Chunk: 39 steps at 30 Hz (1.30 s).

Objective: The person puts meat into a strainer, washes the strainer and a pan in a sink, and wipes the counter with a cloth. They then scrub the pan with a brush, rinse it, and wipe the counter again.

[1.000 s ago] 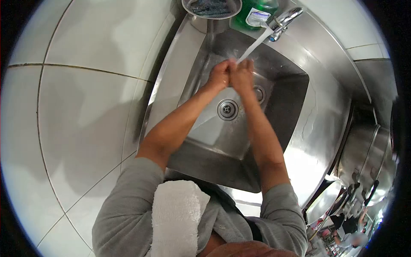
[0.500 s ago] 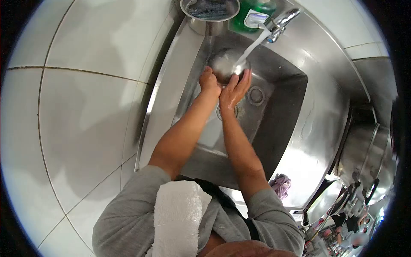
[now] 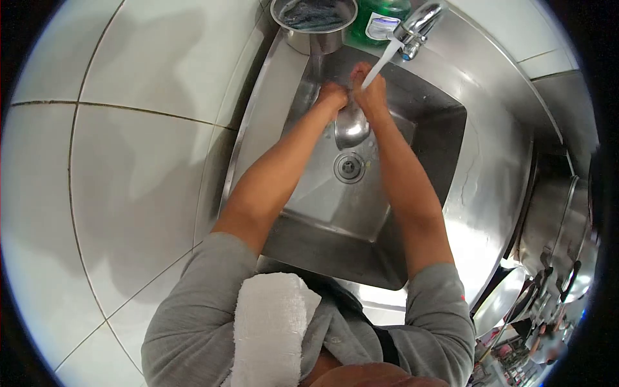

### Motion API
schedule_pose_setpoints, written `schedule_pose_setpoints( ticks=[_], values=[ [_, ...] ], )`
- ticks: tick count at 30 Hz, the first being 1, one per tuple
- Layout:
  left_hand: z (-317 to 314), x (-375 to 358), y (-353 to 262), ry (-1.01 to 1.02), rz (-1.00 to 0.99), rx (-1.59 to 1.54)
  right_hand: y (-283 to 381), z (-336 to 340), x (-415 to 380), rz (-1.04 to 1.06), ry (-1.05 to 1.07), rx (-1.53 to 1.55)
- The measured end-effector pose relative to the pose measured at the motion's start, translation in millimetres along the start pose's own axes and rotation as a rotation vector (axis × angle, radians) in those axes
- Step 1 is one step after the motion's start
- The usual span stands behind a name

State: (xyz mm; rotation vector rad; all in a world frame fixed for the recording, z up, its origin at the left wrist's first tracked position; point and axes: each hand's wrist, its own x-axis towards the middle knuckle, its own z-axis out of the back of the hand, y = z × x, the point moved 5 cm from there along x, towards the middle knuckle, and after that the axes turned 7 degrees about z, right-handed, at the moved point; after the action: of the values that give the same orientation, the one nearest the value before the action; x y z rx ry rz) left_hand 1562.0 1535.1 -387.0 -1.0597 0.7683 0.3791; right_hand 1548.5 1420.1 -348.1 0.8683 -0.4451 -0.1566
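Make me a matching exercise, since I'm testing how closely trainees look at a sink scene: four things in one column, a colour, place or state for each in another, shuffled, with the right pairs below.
Things
1. Faucet
2. Bottle
3. Folded cloth
4. Rounded metal vessel

Descriptions
A. White, lying over the gray shirt
B. In the sink, at the left hand and right hand
C. Water running from it
D. Green, with a pale label

Right pairs: 1-C, 2-D, 3-A, 4-B
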Motion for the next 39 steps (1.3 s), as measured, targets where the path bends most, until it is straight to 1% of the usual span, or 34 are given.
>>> schedule_pose_setpoints(
  ticks=[1,2,3,4,5,6,7,8,9,10,11,12,13,15,16,17,19,20,22,23,25,26,27,28,29,30,31,32,33,34,35,36,38,39],
  values=[
    [-6.1,10.9,-0.6,0.047,0.021,-0.209,6.8,0.1,-8.7,-0.027,0.042,0.004],
    [-12.9,24.4,1.8,0.096,0.039,-0.420,9.2,-4.0,-19.9,-0.091,0.009,0.004],
    [-12.9,36.1,-4.6,-0.016,-0.442,-0.041,11.5,-8.9,-32.1,-0.157,-0.024,0.006],
    [-20.3,42.7,3.3,-0.137,-0.909,0.355,42.1,-6.4,-45.2,0.097,-0.094,0.039],
    [-25.3,34.7,4.0,-0.237,-1.145,0.674,71.6,-1.3,-58.4,0.353,-0.164,0.076],
    [-25.4,11.7,-0.3,-0.403,-1.399,0.947,84.1,-0.6,-64.4,0.389,-0.119,0.063],
    [-24.5,-3.6,-0.6,-0.534,-1.427,1.128,94.7,0.5,-70.5,0.418,-0.075,0.052],
    [-21.5,-34.6,-5.7,-0.658,-1.445,1.312,99.3,-0.4,-77.5,0.440,-0.031,0.040],
    [-19.9,-31.8,-7.7,-0.553,-1.310,1.170,77.7,-5.4,-65.4,0.416,-0.030,-0.041],
    [-17.4,-30.7,-9.4,-0.472,-1.181,1.014,47.2,-11.5,-46.1,0.194,0.079,0.114],
    [-20.1,-1.4,-7.5,-0.184,-0.867,0.543,24.8,-16.3,-29.4,-0.025,0.188,0.270],
    [-21.0,7.3,-4.5,0.090,-0.526,0.083,9.2,-19.3,-24.0,-0.247,0.295,0.426],
    [-21.5,-2.2,-14.0,-0.119,-0.682,0.508,-5.8,-16.9,-27.0,-0.456,0.306,0.446],
    [-27.1,-31.3,-12.1,-0.037,-0.622,0.652,-28.9,-10.8,-36.2,-0.869,0.331,0.474],
    [-29.6,-42.5,-6.0,0.003,-0.586,0.717,-54.9,-18.2,-48.3,-0.930,0.322,0.645],
    [-35.2,-48.1,3.6,0.073,-0.684,0.680,-81.6,-25.1,-60.4,-0.988,0.314,0.815],
    [-50.7,-46.2,30.9,0.218,-0.883,0.600,-100.1,0.5,-77.0,-0.993,0.287,0.596],
    [-51.2,-33.7,36.9,0.211,-0.820,0.717,-100.2,15.2,-85.9,-0.974,0.302,0.518],
    [-44.5,4.3,38.5,0.199,-0.694,0.945,-57.6,33.1,-99.9,-0.925,0.315,0.589],
    [-30.7,23.8,32.4,-0.111,-0.685,0.601,-32.6,30.1,-106.3,-0.927,0.309,0.659],
    [-48.4,-3.8,26.6,-0.066,-0.690,0.380,-9.5,21.2,-111.1,-0.921,0.295,0.727],
    [-53.3,-13.6,24.5,-0.048,-0.688,0.275,-29.3,28.2,-108.9,-0.939,0.308,0.700],
    [-71.7,-10.6,33.8,0.251,-0.806,0.299,-48.8,35.4,-106.6,-0.957,0.321,0.673],
    [-70.0,3.6,41.8,0.243,-0.774,0.427,-62.8,41.3,-107.1,-0.977,0.333,0.647],
    [-63.1,21.3,44.2,0.238,-0.750,0.559,-36.7,59.5,-99.1,-0.788,0.296,0.700],
    [-56.8,9.1,35.5,0.239,-0.721,0.687,-36.0,56.5,-106.5,-0.825,0.259,0.662],
    [-46.7,4.6,20.5,0.130,-0.441,0.324,-36.6,46.1,-112.6,-0.851,0.232,0.621],
    [-60.8,-7.5,13.2,0.191,-0.628,0.314,-43.4,36.4,-114.0,-0.867,0.206,0.585],
    [-74.8,-20.3,11.4,0.253,-0.808,0.311,-60.2,30.0,-108.2,-0.834,0.284,0.436],
    [-81.3,-31.2,15.1,0.318,-0.977,0.309,-79.0,36.7,-107.4,-0.822,0.247,0.472],
    [-73.8,-32.2,20.8,0.247,-1.027,0.554,-87.5,48.6,-107.3,-0.816,0.207,0.509],
    [-66.7,-31.6,27.7,0.172,-1.086,0.793,-81.8,59.7,-101.6,-0.803,0.156,0.542],
    [-36.2,-24.1,26.3,-0.532,-1.187,1.130,-76.8,71.6,-106.7,-0.838,0.037,0.628],
    [-28.7,-13.7,24.9,-0.552,-1.125,0.875,-84.1,70.4,-110.6,-0.874,-0.039,0.650]
  ],
)
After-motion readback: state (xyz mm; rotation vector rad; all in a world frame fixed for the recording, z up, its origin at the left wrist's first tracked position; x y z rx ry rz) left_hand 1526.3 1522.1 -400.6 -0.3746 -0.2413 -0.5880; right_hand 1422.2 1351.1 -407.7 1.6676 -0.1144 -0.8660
